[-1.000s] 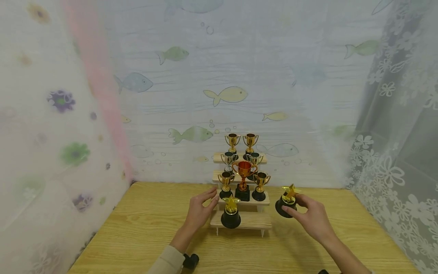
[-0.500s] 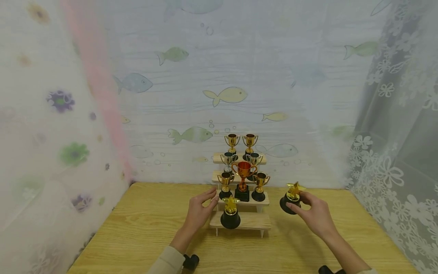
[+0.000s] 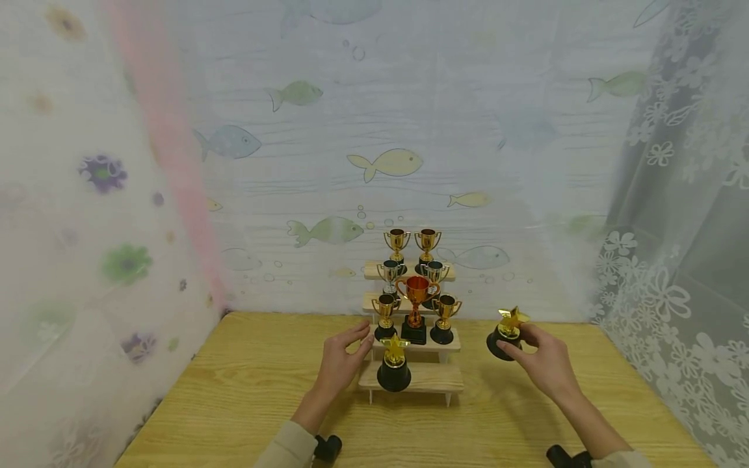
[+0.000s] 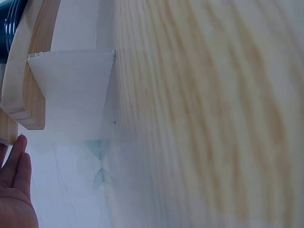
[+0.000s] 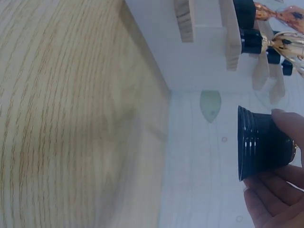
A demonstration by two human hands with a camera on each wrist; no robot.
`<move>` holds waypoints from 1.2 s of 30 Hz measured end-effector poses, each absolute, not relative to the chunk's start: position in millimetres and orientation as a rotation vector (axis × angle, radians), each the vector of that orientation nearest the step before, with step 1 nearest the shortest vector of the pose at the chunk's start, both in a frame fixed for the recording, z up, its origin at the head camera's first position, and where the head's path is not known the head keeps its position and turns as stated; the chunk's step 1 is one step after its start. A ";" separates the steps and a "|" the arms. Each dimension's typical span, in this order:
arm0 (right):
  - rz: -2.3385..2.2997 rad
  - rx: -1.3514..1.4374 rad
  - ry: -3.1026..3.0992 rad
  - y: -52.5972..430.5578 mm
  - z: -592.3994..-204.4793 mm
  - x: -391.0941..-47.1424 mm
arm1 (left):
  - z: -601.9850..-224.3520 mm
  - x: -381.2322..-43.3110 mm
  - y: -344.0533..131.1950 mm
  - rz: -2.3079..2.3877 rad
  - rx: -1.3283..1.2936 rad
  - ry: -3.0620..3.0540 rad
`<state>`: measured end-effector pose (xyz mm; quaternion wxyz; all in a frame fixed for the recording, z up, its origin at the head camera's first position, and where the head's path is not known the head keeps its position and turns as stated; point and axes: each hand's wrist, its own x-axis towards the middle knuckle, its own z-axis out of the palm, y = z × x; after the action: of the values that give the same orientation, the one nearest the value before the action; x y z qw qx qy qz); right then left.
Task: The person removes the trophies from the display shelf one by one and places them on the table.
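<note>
My right hand pinches a small star trophy between thumb and fingers, above the table to the right of a stepped wooden stand. Its black base faces the table in the right wrist view. A matching star trophy stands on the left part of the lowest step. My left hand is at the stand's left side, fingers extended, fingertips right at a step's end in the left wrist view. A larger orange-red cup trophy stands between two gold cup trophies on the second step.
Silver cup trophies and gold cup trophies fill the two upper steps. A fish-print curtain hangs behind the wood-grain table. A lacy flowered curtain is on the right. Black devices sit at both wrists.
My right hand has moved right and slightly up with the star trophy, away from the stand. My left hand has stayed at the stand's left side.
</note>
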<state>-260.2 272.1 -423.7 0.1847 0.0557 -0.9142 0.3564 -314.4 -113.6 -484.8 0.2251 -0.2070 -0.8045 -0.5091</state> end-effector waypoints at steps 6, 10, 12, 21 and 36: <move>1.007 0.152 -2.573 277.4 -427.0 -264.5 | -484.8 -313.5 -112.9 -1.378 -0.579 -2.208; 1.008 0.146 -2.576 281.2 -429.8 -267.2 | -485.6 -313.6 -113.4 -1.377 -0.582 -2.210; 1.010 0.142 -2.579 283.1 -431.0 -268.5 | -486.0 -314.1 -113.8 -1.387 -0.578 -2.213; 1.020 0.117 -2.591 290.6 -436.3 -274.3 | -485.6 -314.1 -112.9 -1.358 -0.587 -2.191; 1.019 0.053 -2.656 302.1 -448.1 -290.2 | -484.0 -313.5 -111.9 -1.372 -0.577 -2.185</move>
<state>-290.2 302.1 -448.1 0.1475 0.0183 -0.9233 0.3541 -313.5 -111.9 -484.0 0.2462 -0.2115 -0.8010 -0.5030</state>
